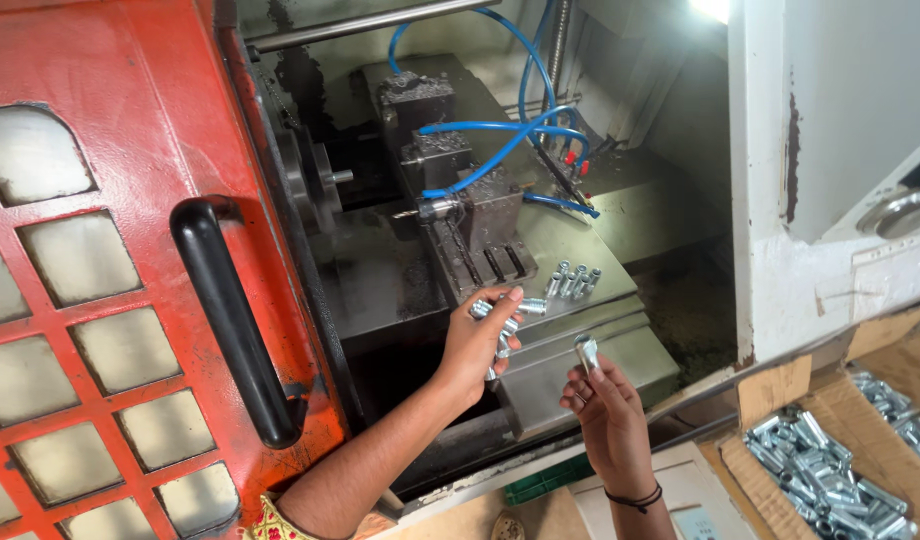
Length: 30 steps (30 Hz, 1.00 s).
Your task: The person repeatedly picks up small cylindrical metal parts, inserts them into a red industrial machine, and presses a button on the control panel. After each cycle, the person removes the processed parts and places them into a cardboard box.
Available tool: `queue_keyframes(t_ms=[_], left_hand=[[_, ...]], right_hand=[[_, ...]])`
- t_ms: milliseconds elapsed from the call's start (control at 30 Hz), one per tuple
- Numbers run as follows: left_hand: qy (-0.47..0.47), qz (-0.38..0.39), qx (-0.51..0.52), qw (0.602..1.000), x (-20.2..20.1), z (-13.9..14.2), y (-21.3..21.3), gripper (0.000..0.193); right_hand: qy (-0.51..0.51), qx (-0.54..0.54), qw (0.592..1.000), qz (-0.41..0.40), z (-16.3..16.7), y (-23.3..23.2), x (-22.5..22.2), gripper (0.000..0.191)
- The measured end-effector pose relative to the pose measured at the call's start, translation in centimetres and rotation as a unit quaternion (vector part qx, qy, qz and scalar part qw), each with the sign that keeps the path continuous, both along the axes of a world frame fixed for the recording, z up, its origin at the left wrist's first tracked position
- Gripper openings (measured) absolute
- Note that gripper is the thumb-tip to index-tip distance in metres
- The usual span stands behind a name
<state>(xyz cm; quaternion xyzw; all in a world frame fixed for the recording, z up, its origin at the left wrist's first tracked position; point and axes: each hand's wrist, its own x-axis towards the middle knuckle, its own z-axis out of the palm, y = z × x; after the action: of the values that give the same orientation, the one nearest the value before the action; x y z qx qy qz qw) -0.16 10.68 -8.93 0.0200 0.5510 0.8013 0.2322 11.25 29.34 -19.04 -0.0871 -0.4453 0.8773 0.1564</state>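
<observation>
Holding a whole bunch of small metal sleeves in our left hand while the right hand is pinching a single sleeve upright between thumb and fingertips. Both hands are hovering just in front of the machine bed, on the open side of the lathe, with the red door slid off to the left of that bed.

The left fingers are curling closed around the bunch, a few pieces poking out past the fingertips toward the bed. The right hand is closed on just the one part, gripping it low on its body so the top end is sticking up free.

We're guessing these are turned steel pieces, so stiff, dense for their size and not fragile at all. They're looking shiny and plated, probably a bit slick, maybe oily from the machine, so a loose handful could easily be shedding one or two. Taking each one around the round body, crosswise, seems the safest hold.

More loose sleeves are lying on the bed itself, just beyond the left fingertips. Blue air hoses are looping above the bed's tool blocks. Well to the right of the bed, cardboard boxes are sitting full of the same shiny parts.
</observation>
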Motion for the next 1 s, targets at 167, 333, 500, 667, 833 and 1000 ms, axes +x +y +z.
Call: queue_keyframes(t_ms=[167,333,500,667,833,1000], left_hand=[[-0.002,0.023,0.055,0.998,-1.0,-0.2,0.1,0.034],[-0.023,0.039,0.062,0.997,-2.3,-0.4,0.6,0.031],[-0.044,0.017,0.078,0.996,-4.6,-0.1,0.4,0.028],[-0.054,0.05,0.12,0.99,-8.3,1.2,-0.6,0.029],[-0.051,0.069,0.109,0.99,-12.6,1.1,-1.3,0.03],[-0.092,0.067,0.081,0.99,-16.5,-0.8,-0.5,0.034]], right_hand=[[-0.008,0.166,0.986,-0.028,-1.6,-0.2,-4.7,0.028],[-0.006,0.452,0.889,0.076,-5.1,-5.3,-15.0,0.026],[0.124,0.567,0.813,0.041,-7.6,-14.5,-28.7,0.021],[0.01,0.41,0.912,-0.014,-5.3,-19.0,-42.1,0.017],[-0.009,-0.085,0.994,0.068,-1.4,-22.0,-55.3,0.035],[0.003,-0.251,0.962,0.11,1.2,-23.4,-61.8,0.037]])
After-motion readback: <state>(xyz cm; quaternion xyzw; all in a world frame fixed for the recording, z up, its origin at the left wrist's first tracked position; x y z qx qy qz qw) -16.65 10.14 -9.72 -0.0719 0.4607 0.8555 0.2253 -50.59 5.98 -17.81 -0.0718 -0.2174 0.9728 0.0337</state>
